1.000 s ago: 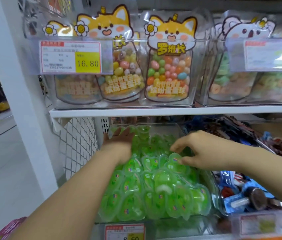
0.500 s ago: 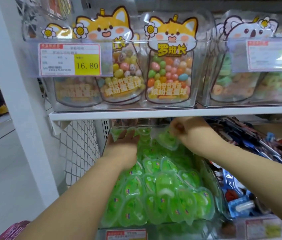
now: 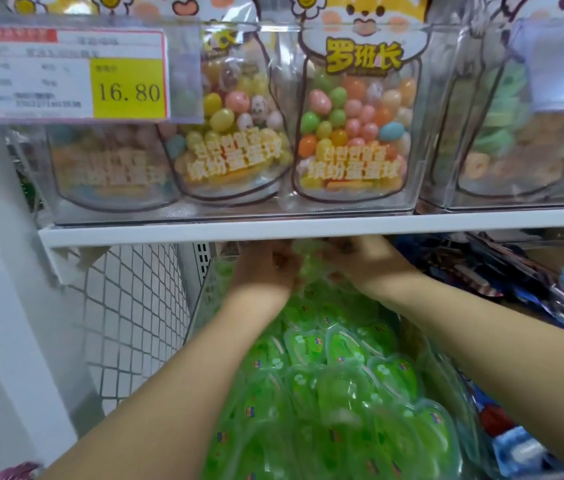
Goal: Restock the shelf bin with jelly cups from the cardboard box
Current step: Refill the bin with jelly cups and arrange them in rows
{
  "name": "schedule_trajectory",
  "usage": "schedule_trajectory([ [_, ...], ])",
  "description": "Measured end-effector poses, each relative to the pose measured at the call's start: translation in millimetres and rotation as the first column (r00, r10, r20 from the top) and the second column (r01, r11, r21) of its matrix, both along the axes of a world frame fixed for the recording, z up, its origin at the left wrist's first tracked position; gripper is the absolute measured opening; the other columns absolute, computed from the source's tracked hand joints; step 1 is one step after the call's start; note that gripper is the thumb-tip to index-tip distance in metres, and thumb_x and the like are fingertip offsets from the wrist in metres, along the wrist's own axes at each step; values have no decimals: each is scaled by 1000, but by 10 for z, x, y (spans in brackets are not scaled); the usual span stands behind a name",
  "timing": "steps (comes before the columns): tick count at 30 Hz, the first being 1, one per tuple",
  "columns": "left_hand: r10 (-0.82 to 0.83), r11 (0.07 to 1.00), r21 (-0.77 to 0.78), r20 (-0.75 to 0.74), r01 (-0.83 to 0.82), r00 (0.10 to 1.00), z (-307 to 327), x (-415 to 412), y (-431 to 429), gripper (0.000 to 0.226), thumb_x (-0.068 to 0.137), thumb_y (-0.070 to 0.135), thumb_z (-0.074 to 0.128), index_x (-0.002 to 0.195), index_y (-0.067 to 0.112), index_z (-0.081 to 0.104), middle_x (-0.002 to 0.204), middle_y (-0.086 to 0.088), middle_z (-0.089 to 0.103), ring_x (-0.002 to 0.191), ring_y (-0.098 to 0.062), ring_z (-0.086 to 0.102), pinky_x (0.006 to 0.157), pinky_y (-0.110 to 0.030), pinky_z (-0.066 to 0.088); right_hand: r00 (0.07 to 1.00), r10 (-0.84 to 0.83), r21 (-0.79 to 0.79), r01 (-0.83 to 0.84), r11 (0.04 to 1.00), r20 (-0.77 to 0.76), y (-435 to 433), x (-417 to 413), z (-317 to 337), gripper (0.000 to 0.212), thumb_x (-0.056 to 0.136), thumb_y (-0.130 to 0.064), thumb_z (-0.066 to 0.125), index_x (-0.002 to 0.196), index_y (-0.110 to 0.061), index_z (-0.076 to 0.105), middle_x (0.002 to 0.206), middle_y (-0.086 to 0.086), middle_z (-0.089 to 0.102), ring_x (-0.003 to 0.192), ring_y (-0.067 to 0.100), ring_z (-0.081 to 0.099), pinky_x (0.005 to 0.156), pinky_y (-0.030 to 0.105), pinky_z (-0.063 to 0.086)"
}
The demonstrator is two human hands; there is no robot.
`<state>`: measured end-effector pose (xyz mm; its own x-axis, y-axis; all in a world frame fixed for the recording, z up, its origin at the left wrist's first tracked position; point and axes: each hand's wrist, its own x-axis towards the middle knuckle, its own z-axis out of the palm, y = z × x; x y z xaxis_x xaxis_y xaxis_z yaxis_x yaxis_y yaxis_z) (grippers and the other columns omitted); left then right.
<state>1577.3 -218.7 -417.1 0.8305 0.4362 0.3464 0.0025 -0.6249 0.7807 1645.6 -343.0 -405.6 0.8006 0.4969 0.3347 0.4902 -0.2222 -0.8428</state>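
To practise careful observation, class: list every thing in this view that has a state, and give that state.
shelf bin, heaped nearly full.
jelly cups, lids on, piled in the bin.
left hand, reaching to the bin's back under the shelf; fingers blurred, grip unclear.
right hand, beside it; grip unclear.
candy-egg pouch, upright, filled with coloured eggs.

— Can you see what the fingers are doing?
— No. The left hand (image 3: 263, 271) and the right hand (image 3: 367, 268) are blurred, with their tips hidden under the shelf (image 3: 308, 226).
— And the price tag (image 3: 76, 74)?
— Its small print is unreadable, and the nearest jelly cups (image 3: 325, 375) are cut off at the bottom.
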Motion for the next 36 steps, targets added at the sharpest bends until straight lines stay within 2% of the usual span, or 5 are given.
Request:
schedule_trajectory([
  [7, -32, 771, -629, 124, 103, 992, 63, 91, -136, 30, 89, -6, 50, 64, 9, 57, 60, -6, 62, 52, -12, 63, 57, -25, 57, 648, 257, 433, 126, 892, -717, 116, -70, -4, 10, 95, -7, 49, 94, -3, 58, 84, 17, 60, 68, 22, 58, 62, 27, 55],
  [11, -40, 997, -64, -10, 40, 999, 56, 97, -26, 21, 88, 7, 55, 74, 16, 67, 87, -12, 71, 85, -29, 68, 82, -43, 55, 791, 50, 276, 153, 949, -610, 93, 56, 47, 21, 97, -4, 45, 78, -9, 51, 66, 8, 51, 52, 13, 53, 43, 19, 49],
  [15, 138, 772, 631, -278, 73, 951, -19, 14, 50, 39, 96, 21, 45, 134, 30, 46, 143, 1, 44, 132, -22, 40, 104, -35, 35, 930, -140, -163, 88, 983, -339, 12, 232, 134, 28, 98, -4, 42, 71, -9, 47, 64, 9, 47, 54, 17, 48, 63, 33, 50],
  [23, 141, 673, 697, -446, 245, 884, -210, 33, 116, 63, 96, 12, 42, 151, 25, 14, 158, 5, 12, 145, -20, 14, 118, -45, 11, 875, -234, -382, 62, 922, -424, 169, 332, -35, 22, 98, -1, 39, 117, 3, 50, 118, 23, 54, 57, 23, 57, 37, 27, 52],
  [36, 149, 693, 679, -465, 243, 873, -226, 34, 112, 66, 95, 9, 42, 151, 24, 11, 158, 3, 9, 145, -23, 15, 118, -47, 11, 864, -332, -342, 203, 918, -379, 253, 420, -169, 14, 96, 3, 40, 86, 3, 50, 78, 20, 55, 93, 42, 66, 83, 53, 54],
])
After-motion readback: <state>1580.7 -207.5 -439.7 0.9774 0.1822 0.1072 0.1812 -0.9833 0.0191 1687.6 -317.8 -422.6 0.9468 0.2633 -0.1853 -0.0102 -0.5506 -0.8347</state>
